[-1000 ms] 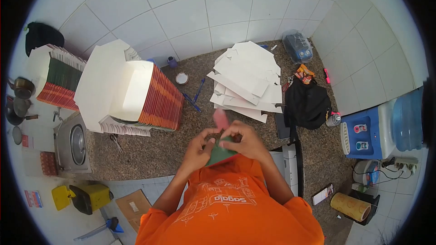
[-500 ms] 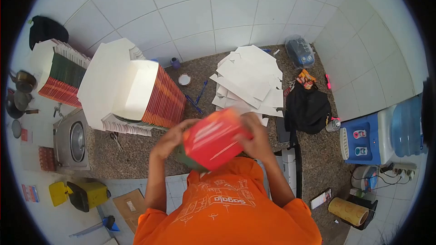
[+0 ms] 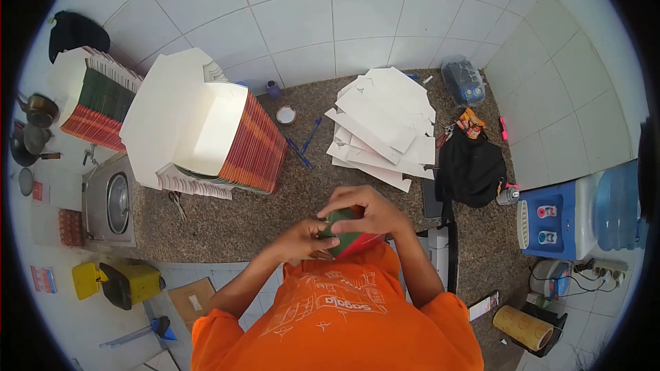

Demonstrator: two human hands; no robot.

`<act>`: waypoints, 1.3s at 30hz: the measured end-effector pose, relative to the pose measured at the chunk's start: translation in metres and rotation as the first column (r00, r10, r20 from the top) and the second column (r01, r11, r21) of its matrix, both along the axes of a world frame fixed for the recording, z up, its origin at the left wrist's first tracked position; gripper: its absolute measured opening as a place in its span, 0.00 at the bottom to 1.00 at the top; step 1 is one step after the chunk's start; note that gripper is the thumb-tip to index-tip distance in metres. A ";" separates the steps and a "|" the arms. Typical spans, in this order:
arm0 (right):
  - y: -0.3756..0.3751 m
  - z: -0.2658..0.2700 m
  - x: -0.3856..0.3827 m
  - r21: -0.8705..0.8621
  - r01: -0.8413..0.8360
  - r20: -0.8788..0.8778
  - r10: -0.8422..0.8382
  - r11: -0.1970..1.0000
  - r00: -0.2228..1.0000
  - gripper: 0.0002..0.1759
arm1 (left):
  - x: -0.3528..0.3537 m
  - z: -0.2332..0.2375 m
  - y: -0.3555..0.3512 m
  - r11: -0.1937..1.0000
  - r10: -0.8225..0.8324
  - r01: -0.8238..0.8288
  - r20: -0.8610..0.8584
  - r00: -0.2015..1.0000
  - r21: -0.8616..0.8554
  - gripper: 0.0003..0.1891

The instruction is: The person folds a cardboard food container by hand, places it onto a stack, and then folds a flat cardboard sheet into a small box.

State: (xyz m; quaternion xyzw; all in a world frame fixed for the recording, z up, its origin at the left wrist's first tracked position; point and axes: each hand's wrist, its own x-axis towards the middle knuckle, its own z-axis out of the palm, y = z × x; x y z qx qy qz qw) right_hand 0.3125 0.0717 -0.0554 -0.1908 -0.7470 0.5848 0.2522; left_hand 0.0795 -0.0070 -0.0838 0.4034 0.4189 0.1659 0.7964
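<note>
Close to the orange shirt, a red and green carton is between my two hands at the counter's front edge. My left hand grips its left side with the fingers bent around the green part. Over its top and right side, my right hand is curled, thumb toward the green face. Part of the carton is hidden by the hands. A tall nested stack of red cartons lies at the left on the counter, and flat white cardboard sheets are piled beyond my hands.
Blue pens and a round white lid lie between the stacks. A black bag sits right of the sheets. Further right stands a water dispenser. At left are a sink and another carton stack.
The carton has been turned and drawn in toward the shirt, with more green now facing up. My right hand has moved over its top; my left hand has shifted right and down.
</note>
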 end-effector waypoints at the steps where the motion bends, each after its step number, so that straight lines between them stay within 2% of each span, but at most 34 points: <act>1: -0.001 0.003 -0.003 0.016 0.042 0.019 -0.043 0.999 0.999 0.26 | -0.003 0.005 0.001 1.000 -0.012 0.012 -0.021 1.000 -0.002 0.11; 2: -0.002 0.002 -0.005 0.017 0.033 0.017 -0.033 0.999 0.999 0.26 | -0.004 0.004 0.000 1.000 -0.002 0.002 -0.022 1.000 -0.001 0.11; 4: -0.003 0.000 -0.003 0.070 0.064 0.151 -0.074 0.996 0.986 0.24 | -0.004 0.000 -0.002 0.985 0.094 -0.098 -0.031 0.995 -0.139 0.12; 5: -0.002 0.000 -0.001 0.068 0.054 0.151 -0.064 0.996 0.986 0.24 | -0.003 -0.002 -0.003 0.984 0.103 -0.107 -0.031 0.994 -0.141 0.12; 8: -0.001 0.005 0.001 0.088 0.064 0.187 -0.080 0.994 0.979 0.22 | -0.002 -0.007 -0.007 0.980 0.174 -0.176 -0.030 0.984 -0.090 0.15; 10: -0.003 0.017 0.002 0.064 0.100 0.256 -0.113 0.993 0.960 0.19 | 0.000 -0.004 -0.005 0.988 0.151 -0.145 -0.118 0.982 0.056 0.16; 11: -0.006 0.022 -0.002 0.064 0.091 0.259 -0.105 0.994 0.960 0.19 | 0.000 -0.002 -0.004 0.987 0.160 -0.154 -0.115 0.981 0.055 0.16; 12: -0.010 0.027 -0.008 0.109 0.309 0.279 -0.328 0.945 0.903 0.17 | -0.003 0.002 -0.002 0.968 0.219 -0.206 -0.078 0.973 0.142 0.15; 13: -0.013 0.028 -0.013 0.152 0.512 0.289 -0.533 0.845 0.795 0.15 | -0.004 0.006 -0.002 0.941 0.271 -0.256 -0.039 0.962 0.222 0.14; 14: -0.014 0.022 -0.013 0.149 0.509 0.291 -0.529 0.848 0.797 0.15 | -0.004 0.008 -0.002 0.941 0.274 -0.259 -0.040 0.961 0.218 0.14; 16: -0.013 0.004 -0.014 0.112 0.264 0.086 -0.274 0.958 0.958 0.14 | -0.002 0.012 -0.002 0.874 0.281 -0.273 0.041 0.959 0.403 0.11; 17: -0.015 -0.002 -0.017 0.110 0.262 0.086 -0.272 0.959 0.958 0.14 | -0.004 0.018 0.000 0.874 0.283 -0.274 0.040 0.958 0.401 0.11; 18: -0.019 -0.006 -0.024 0.195 0.284 0.019 -0.294 0.939 0.956 0.13 | -0.008 0.027 0.005 0.927 0.096 -0.041 -0.132 0.987 0.372 0.10; 19: -0.023 -0.011 -0.029 0.276 0.309 -0.050 -0.307 0.910 0.950 0.13 | -0.010 0.032 0.006 0.935 -0.099 0.189 -0.291 0.952 0.300 0.10; 20: -0.029 -0.016 -0.033 0.275 0.306 -0.051 -0.304 0.911 0.951 0.13 | -0.007 0.029 0.003 0.936 -0.096 0.186 -0.292 0.952 0.300 0.10; 21: -0.034 -0.020 -0.035 0.393 0.507 -0.149 -0.491 0.767 0.858 0.12 | 0.002 0.023 0.000 0.960 0.174 -0.144 -0.111 0.978 0.241 0.09; 22: -0.040 -0.026 -0.036 0.475 0.674 -0.268 -0.637 0.565 0.723 0.12 | 0.010 0.023 0.000 0.886 0.446 -0.448 0.048 0.894 0.121 0.09; 23: -0.049 -0.030 -0.032 0.431 0.723 -0.300 -0.670 0.540 0.679 0.12 | 0.013 0.025 0.006 0.751 0.660 -0.653 0.117 0.742 -0.095 0.08; 24: -0.050 -0.035 -0.032 0.431 0.722 -0.298 -0.670 0.541 0.680 0.12 | 0.018 0.028 0.015 0.750 0.661 -0.654 0.117 0.741 -0.096 0.08; 26: -0.050 -0.036 -0.038 0.554 0.533 -0.282 -0.459 0.639 0.843 0.15 | 0.028 0.031 0.029 0.414 0.879 -0.892 0.336 0.339 -0.182 0.09; 27: -0.045 -0.044 -0.042 0.644 0.535 -0.308 -0.455 0.547 0.835 0.20 | 0.034 0.025 0.030 0.399 0.873 -0.900 0.372 0.315 -0.174 0.10; 28: -0.038 -0.041 -0.040 0.646 0.539 -0.305 -0.464 0.541 0.832 0.20 | 0.040 0.015 0.032 0.409 0.869 -0.895 0.374 0.323 -0.177 0.10; 30: -0.023 -0.033 -0.035 0.703 0.509 -0.239 -0.509 0.497 0.827 0.21 | 0.052 0.001 0.036 0.315 0.861 -0.947 0.437 0.258 -0.061 0.11; 32: -0.011 -0.033 -0.034 0.711 0.528 -0.251 -0.534 0.465 0.808 0.22 | 0.064 0.000 0.039 0.313 0.855 -0.949 0.449 0.261 -0.045 0.13; 34: -0.001 -0.025 -0.033 0.548 0.680 -0.241 -0.687 0.487 0.686 0.22 | 0.071 -0.014 0.036 0.380 0.783 -0.880 0.408 0.470 0.285 0.16; 35: 0.002 -0.017 -0.030 0.431 0.729 -0.191 -0.735 0.532 0.650 0.24 | 0.062 -0.016 0.033 0.503 0.714 -0.753 0.287 0.639 0.425 0.18; 36: 0.005 -0.017 -0.025 0.433 0.727 -0.194 -0.733 0.533 0.652 0.24 | 0.060 -0.019 0.036 0.499 0.715 -0.754 0.289 0.637 0.426 0.18; 38: 0.007 -0.018 -0.016 0.244 0.704 -0.265 -0.653 0.667 0.710 0.24 | 0.058 -0.009 0.050 0.540 0.678 -0.751 0.334 0.655 0.379 0.18; 39: 0.002 -0.015 -0.016 0.314 0.677 -0.245 -0.632 0.665 0.735 0.23 | 0.061 0.002 0.057 0.552 0.674 -0.828 0.531 0.513 0.099 0.17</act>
